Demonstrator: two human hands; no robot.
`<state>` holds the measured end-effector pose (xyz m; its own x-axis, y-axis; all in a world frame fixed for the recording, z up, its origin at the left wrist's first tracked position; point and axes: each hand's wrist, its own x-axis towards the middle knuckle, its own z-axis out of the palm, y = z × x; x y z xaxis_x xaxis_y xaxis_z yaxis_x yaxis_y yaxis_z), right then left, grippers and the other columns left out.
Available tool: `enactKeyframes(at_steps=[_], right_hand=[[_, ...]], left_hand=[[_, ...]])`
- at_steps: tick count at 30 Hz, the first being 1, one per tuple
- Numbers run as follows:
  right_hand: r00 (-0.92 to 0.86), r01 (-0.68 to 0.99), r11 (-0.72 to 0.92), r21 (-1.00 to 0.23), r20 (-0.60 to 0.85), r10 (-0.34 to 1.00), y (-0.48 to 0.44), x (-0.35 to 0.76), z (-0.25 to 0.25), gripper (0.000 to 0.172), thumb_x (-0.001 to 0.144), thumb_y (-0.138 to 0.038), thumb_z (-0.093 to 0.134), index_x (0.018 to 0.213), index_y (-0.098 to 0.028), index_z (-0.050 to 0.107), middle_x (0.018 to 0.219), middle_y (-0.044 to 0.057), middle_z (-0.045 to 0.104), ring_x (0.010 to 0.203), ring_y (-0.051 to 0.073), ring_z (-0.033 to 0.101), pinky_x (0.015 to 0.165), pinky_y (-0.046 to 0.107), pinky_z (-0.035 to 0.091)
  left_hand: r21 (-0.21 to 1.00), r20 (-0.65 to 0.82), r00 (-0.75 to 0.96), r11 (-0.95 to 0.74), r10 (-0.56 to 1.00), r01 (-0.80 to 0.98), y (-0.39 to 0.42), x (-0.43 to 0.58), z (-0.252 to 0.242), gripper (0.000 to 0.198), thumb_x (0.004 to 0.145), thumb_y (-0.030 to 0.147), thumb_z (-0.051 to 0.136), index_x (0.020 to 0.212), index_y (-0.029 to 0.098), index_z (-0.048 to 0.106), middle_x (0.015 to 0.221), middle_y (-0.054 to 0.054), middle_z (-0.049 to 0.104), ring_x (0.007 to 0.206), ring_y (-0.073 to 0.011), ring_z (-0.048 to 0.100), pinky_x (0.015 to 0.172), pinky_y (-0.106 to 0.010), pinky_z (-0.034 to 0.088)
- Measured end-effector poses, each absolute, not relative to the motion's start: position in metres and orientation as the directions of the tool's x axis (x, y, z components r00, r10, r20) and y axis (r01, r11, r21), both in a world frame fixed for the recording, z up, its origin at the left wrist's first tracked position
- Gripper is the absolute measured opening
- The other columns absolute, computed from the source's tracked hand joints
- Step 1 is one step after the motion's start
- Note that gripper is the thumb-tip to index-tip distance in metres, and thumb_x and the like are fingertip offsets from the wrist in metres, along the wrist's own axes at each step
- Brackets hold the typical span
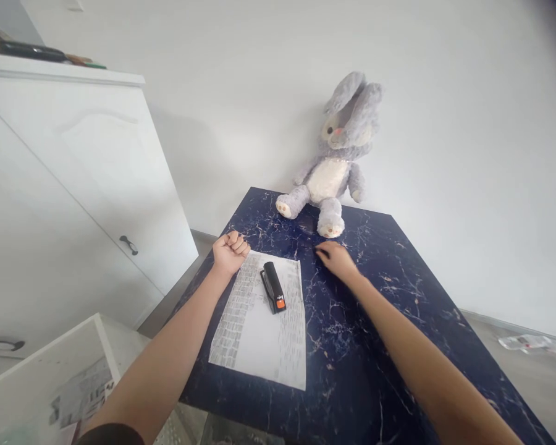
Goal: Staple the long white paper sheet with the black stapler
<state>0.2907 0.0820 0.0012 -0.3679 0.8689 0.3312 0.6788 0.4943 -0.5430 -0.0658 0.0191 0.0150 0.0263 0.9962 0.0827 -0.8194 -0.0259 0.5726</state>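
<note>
My left hand [231, 252] is closed in a fist and rests at the top left corner of a printed sheet of paper [259, 346]. Nothing shows in that fist. On the upper part of the sheet lies a black stapler [273, 286] with an orange patch at its near end, touched by neither hand. To the right of the paper, my right hand [337, 259] is on or just above the table, its fingers curled in and slightly blurred. I see no object in it. It is just in front of the foot of a plush rabbit [328, 178].
The grey and white rabbit sits against the wall at the back of the dark blue marbled table [352, 358]. A white cabinet [97, 161] stands at left, with a white open-topped bin [104, 346] below it. Plastic packaging [532, 343] lies on the floor at right.
</note>
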Motion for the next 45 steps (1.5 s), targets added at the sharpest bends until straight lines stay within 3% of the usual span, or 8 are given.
enactKeyframes(at_steps=[5,13,19,25,32,38,41,45], right_hand=[[0.011,0.882,0.145,-0.449,0.326,0.945,0.070,0.430,-0.018,0.021,0.081,-0.026,0.061,0.092,-0.018,0.076,0.103,0.015,0.075,0.091,0.027,0.069,0.094,0.043,0.050],[0.123,0.913,0.121,-0.389,0.544,0.830,0.045,0.381,0.001,0.036,0.081,-0.022,0.054,0.111,-0.014,0.071,0.120,0.019,0.066,0.117,0.034,0.057,0.106,0.053,0.041],[-0.295,0.584,0.488,-0.649,0.390,0.872,-0.031,0.184,0.030,0.036,0.089,-0.040,0.062,0.119,-0.020,0.064,0.121,0.014,0.064,0.116,0.032,0.057,0.105,0.047,0.043],[-0.324,0.613,0.369,-0.698,0.204,0.924,-0.051,0.126,0.017,0.056,0.081,-0.021,0.061,0.135,-0.017,0.049,0.103,0.012,0.068,0.094,0.029,0.063,0.085,0.040,0.050],[-0.323,0.643,0.365,-0.674,0.194,0.926,-0.068,0.206,0.020,0.008,0.079,-0.022,0.058,0.085,-0.025,0.054,0.083,0.005,0.065,0.074,0.023,0.059,0.069,0.034,0.043],[-0.244,0.603,0.276,-0.749,0.156,0.957,-0.079,0.267,0.036,0.008,0.082,-0.028,0.061,0.084,-0.026,0.053,0.075,0.000,0.061,0.069,0.022,0.056,0.066,0.032,0.042],[-0.105,0.425,0.219,-0.878,0.192,0.976,-0.066,0.306,0.051,0.020,0.081,-0.034,0.067,0.095,-0.026,0.057,0.083,-0.001,0.065,0.075,0.021,0.060,0.069,0.032,0.046],[0.060,0.067,0.029,-0.997,0.033,0.998,-0.047,0.344,0.054,0.026,0.076,-0.039,0.072,0.092,-0.025,0.058,0.080,0.001,0.068,0.074,0.024,0.065,0.067,0.035,0.051]], left_hand=[[0.563,0.105,0.075,0.003,0.992,-0.826,0.021,-0.062,0.013,0.038,0.082,0.020,0.050,0.059,0.020,0.020,0.053,0.006,0.012,0.040,-0.0095,0.020,0.046,-0.027,0.025],[0.595,0.082,0.053,-0.006,0.995,-0.804,0.022,-0.063,0.013,0.037,0.083,0.020,0.048,0.059,0.020,0.020,0.053,0.005,0.012,0.041,-0.0092,0.020,0.047,-0.027,0.024],[0.635,0.034,0.029,0.001,0.999,-0.772,0.021,-0.062,0.016,0.035,0.085,0.020,0.047,0.060,0.020,0.022,0.054,0.006,0.012,0.042,-0.0089,0.019,0.047,-0.026,0.023],[0.614,0.063,0.041,-0.007,0.997,-0.790,0.019,-0.063,0.015,0.034,0.083,0.017,0.046,0.060,0.020,0.023,0.054,0.006,0.013,0.042,-0.0087,0.021,0.047,-0.026,0.025],[0.709,0.123,0.147,0.017,0.981,-0.705,0.020,-0.053,0.017,0.027,0.078,0.016,0.048,0.058,0.020,0.030,0.054,0.007,0.015,0.043,-0.0090,0.020,0.047,-0.024,0.024],[0.967,0.255,0.133,-0.255,0.958,-0.014,0.006,-0.002,0.006,0.014,0.080,0.017,0.054,0.066,0.019,0.055,0.059,0.001,0.040,0.056,-0.0144,0.037,0.057,-0.025,0.033],[0.786,0.397,0.073,-0.380,0.915,0.488,-0.018,0.038,-0.002,0.010,0.081,0.021,0.064,0.089,0.020,0.070,0.088,-0.009,0.060,0.090,-0.0261,0.053,0.084,-0.037,0.043],[0.450,0.335,0.287,-0.420,0.897,0.788,-0.045,0.075,-0.008,0.042,0.089,0.035,0.066,0.129,0.022,0.063,0.136,-0.019,0.053,0.129,-0.0403,0.042,0.107,-0.062,0.030]])
